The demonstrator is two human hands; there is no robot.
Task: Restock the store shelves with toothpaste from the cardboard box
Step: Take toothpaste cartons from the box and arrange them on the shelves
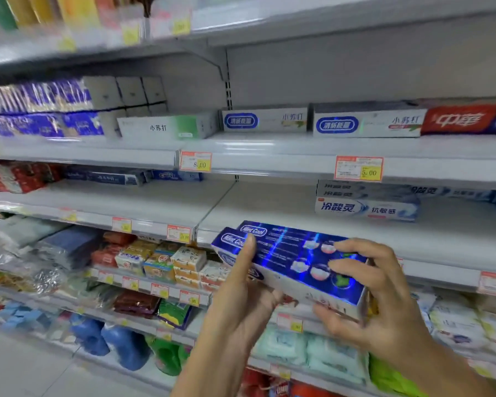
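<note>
Two shiny blue toothpaste boxes (291,255) lie side by side in both my hands, at the front edge of a white shelf (269,207). My left hand (242,293) holds their left end from below, with the thumb up against the near box. My right hand (375,299) grips the right end, fingers curled over the top and thumb underneath. The cardboard box is out of view.
Pale blue toothpaste boxes (367,209) are stacked at the back right of the same shelf. The shelf above holds white boxes (367,124) and a red one (467,118). Soap bars (161,262) and packs fill the lower shelves. Yellow price tags (358,168) line the shelf edges.
</note>
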